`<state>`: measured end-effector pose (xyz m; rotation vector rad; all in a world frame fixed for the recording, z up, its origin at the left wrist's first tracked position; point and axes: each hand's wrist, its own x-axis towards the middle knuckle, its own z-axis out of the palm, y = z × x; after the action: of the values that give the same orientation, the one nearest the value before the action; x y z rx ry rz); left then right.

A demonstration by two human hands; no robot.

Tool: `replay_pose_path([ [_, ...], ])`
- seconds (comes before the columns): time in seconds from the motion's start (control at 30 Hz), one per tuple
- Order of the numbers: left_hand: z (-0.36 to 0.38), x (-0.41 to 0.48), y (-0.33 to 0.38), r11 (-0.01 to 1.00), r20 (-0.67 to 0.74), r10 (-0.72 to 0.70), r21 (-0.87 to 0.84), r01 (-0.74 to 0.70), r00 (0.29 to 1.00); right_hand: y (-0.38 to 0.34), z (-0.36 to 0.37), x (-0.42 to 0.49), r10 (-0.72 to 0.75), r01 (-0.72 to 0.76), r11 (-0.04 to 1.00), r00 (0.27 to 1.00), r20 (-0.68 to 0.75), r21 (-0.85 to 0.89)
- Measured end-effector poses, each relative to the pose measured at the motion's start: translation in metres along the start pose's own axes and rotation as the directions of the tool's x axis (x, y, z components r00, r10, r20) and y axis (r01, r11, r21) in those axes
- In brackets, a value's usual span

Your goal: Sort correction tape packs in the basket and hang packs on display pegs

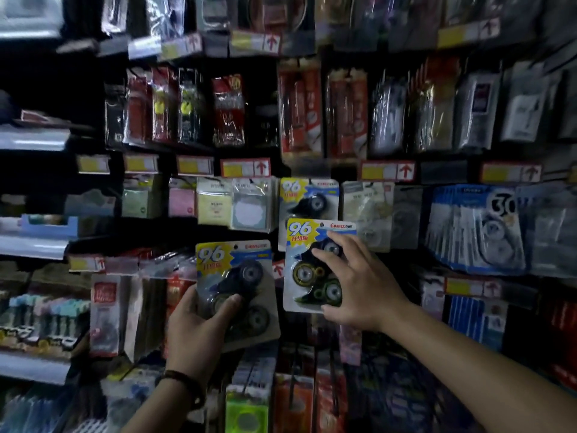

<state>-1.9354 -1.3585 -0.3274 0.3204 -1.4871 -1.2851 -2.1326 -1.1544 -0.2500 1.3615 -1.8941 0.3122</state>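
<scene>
The left hand (pixel 199 320) and the right hand (pixel 359 285) are bare, as are both forearms as far as they show. Round the left wrist sits a dark bracelet (pixel 184 382) — small rounded beads, brownish-black, strung in what looks like two close loops — snug against the wrist.

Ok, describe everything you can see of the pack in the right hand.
The correction tape pack is a card with a yellow "96" burst, blue band and top hang hole. Its clear blister shows dark dispensers with yellow and green wheels. Held upright, it overlaps the hanging pack behind; the right hand spreads fingers over the blister, thumb underneath.
</scene>
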Motion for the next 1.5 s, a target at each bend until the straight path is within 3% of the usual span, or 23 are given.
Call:
replay_pose_path([
  [0.23, 0.012, 0.038, 0.026, 0.998, -0.022, 0.066, -0.010, -0.067, 0.998, 0.012, -0.003, 0.065, -0.037, 0.037, 0.986, 0.999, 0.002, -0.166],
  [0.43, 0.019, 0.053, 0.036, 0.994, 0.018, 0.047, -0.101, -0.045, 0.999, 0.018, -0.002, 0.096, 0.011, -0.015, 0.971, 1.000, -0.018, -0.238],
  [0.7, 0.022, 0.056, 0.035, 0.999, 0.060, 0.016, -0.050, -0.012, 0.998, 0.014, 0.000, 0.108, 0.062, -0.048, 0.945, 0.998, 0.032, -0.324],
  [0.93, 0.031, 0.058, 0.033, 0.992, 0.075, -0.032, -0.117, 0.041, 0.997, 0.008, -0.005, 0.107, 0.117, -0.096, 0.975, 0.989, 0.094, -0.202],
  [1.07, 0.038, 0.059, 0.036, 0.989, 0.099, -0.051, -0.136, 0.064, 0.994, -0.006, -0.008, 0.080, -0.053, 0.065, 0.997, 0.971, -0.235, 0.042],
  [1.1, 0.040, 0.060, 0.037, 0.988, 0.109, -0.057, -0.139, 0.072, 0.992, -0.011, -0.010, 0.073, -0.104, 0.124, 0.990, 0.963, -0.248, 0.066],
  [1.23, 0.053, 0.059, 0.040, 0.975, 0.170, -0.093, -0.184, 0.124, 0.981, -0.024, -0.010, 0.055, -0.237, 0.238, 0.971, 0.970, -0.051, 0.029],
  [1.33, 0.060, 0.055, 0.047, 0.942, 0.244, -0.134, -0.270, 0.200, 0.960, -0.025, -0.008, 0.051, -0.202, 0.204, 0.976, 0.979, -0.030, 0.080],
  [1.5, 0.063, 0.059, 0.050, 0.959, 0.301, -0.161, -0.176, 0.221, 0.940, -0.022, -0.013, 0.052, -0.176, 0.177, 0.982, 0.984, -0.029, 0.070],
])
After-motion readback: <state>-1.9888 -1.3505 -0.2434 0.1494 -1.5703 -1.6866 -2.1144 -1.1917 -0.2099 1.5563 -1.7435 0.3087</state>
